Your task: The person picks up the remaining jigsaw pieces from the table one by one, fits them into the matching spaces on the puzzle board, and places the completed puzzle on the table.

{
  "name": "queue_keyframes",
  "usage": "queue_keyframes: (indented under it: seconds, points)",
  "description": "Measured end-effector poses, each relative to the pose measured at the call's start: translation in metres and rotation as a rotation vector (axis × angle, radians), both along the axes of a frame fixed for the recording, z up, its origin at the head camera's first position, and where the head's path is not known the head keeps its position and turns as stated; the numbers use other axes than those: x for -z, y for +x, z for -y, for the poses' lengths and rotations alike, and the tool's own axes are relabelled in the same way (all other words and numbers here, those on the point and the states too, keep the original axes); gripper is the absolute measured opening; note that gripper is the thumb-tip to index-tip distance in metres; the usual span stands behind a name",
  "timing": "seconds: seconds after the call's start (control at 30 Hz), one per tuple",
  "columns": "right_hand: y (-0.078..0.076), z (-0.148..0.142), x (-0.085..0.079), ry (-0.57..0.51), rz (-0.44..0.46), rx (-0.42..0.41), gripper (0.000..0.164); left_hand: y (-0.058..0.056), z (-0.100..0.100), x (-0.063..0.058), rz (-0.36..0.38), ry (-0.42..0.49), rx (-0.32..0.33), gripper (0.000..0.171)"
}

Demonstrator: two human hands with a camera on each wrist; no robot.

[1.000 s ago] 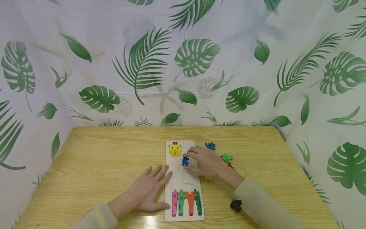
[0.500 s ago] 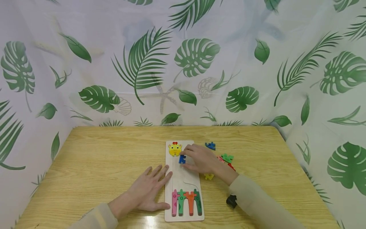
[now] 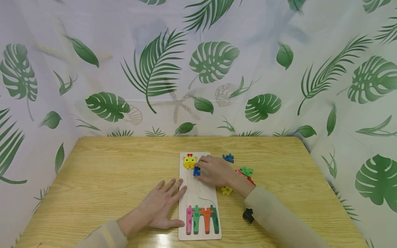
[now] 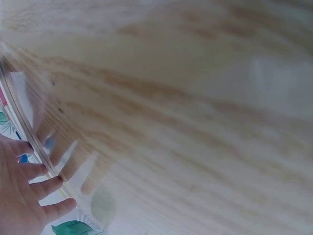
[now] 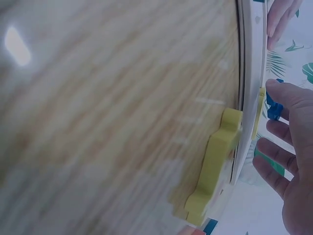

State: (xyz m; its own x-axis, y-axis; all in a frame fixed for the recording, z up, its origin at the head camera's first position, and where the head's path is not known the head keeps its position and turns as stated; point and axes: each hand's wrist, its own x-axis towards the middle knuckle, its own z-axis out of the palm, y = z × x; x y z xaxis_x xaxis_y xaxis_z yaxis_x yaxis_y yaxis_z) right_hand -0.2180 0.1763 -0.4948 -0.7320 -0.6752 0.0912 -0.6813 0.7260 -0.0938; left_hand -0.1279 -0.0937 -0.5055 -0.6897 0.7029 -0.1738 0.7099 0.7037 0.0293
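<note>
My right hand [image 3: 215, 170] pinches a blue puzzle piece [image 3: 196, 171] between thumb and fingers, just below the yellow giraffe-head piece [image 3: 190, 162] on a pale puzzle board [image 3: 193, 193]. In the right wrist view the blue piece [image 5: 275, 111] shows under the thumb. My left hand [image 3: 162, 206] lies with spread fingers on the table and the board's left edge; in the left wrist view its fingertips [image 4: 56, 185] touch that edge. Pink [image 3: 189, 220], green [image 3: 196, 220], orange [image 3: 206, 220] and dark green [image 3: 215, 220] leg pieces sit at the board's near end.
Right of the board lie a blue piece [image 3: 228, 158], a green piece [image 3: 246, 171], red pieces partly hidden by my right arm, and a yellow piece [image 3: 226, 190]. A patterned cloth [image 3: 198, 69] hangs behind the wooden table [image 3: 124, 165].
My right hand has moved slightly left with the blue piece, bringing it under the giraffe head. More of the yellow piece shows now. The left hand stays in place.
</note>
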Motion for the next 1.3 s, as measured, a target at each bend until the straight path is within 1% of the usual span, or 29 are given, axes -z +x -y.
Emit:
queue_keyframes:
  seconds: [0.27, 0.43, 0.6, 0.83, 1.13, 1.3]
  points:
    - [-0.004, 0.005, 0.0, 0.032, 0.037, 0.011, 0.046, 0.001, 0.0, 0.001, -0.004, -0.001, 0.0, 0.11]
    - [-0.005, 0.008, -0.001, 0.076, 0.034, 0.019, 0.047, 0.001, 0.0, 0.002, -0.007, -0.003, -0.001, 0.11]
    - [-0.006, 0.011, 0.0, 0.087, 0.048, 0.025, 0.047, 0.002, 0.0, 0.002, -0.01, -0.001, -0.001, 0.11]
    - [-0.009, 0.014, 0.004, 0.124, 0.055, 0.007, 0.048, 0.002, 0.0, 0.001, -0.007, 0.0, -0.002, 0.11]
    - [-0.01, 0.015, 0.006, 0.107, 0.04, -0.011, 0.046, 0.002, 0.0, 0.001, -0.015, -0.006, 0.0, 0.11]
    - [-0.01, 0.017, 0.004, 0.1, 0.041, -0.011, 0.046, 0.002, 0.0, 0.0, -0.013, -0.004, 0.0, 0.11]
